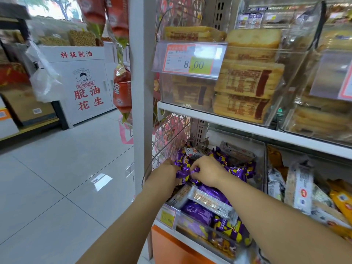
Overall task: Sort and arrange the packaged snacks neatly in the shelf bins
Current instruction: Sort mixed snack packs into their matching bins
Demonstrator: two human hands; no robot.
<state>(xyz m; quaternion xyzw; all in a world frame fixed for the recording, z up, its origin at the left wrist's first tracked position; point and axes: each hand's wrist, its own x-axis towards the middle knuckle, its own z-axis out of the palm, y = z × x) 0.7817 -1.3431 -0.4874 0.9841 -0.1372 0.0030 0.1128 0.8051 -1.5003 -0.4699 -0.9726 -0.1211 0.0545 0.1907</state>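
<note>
Head camera view. A clear plastic shelf bin (pixel 192 228) sits on the bottom shelf of a shop rack, heaped with purple snack packets (pixel 198 211).

Both hands reach into the bin's far left part. The left hand (pixel 167 168) and the right hand (pixel 207 170) are close together, fingers curled, each pinching the same purple packet (pixel 183 169) by its crinkled foil. This packet sits on top of the heap. Its long axis seems to run away from the person, toward the back of the bin, but it is too crumpled to be sure.

The packets are shiny purple foil with yellow patches. Their print is too blurred to read.

Nearer the bin's front, a clear wafer packet (pixel 209 202) lies on the purple ones. Its long axis runs left to right, slanting toward the front right.

At the bin's front left corner, a yellow price tag (pixel 167 218) reads 15.80.

Above the bin, an upper bin holds stacked toast slice packets (pixel 247 80) with dark red printing. Its price label (pixel 190 60) reads 8.00.

Far left of the bin, across the floor, a white cabinet (pixel 85 88) bears red characters: 科技脱油 and 脱油花生.
</note>
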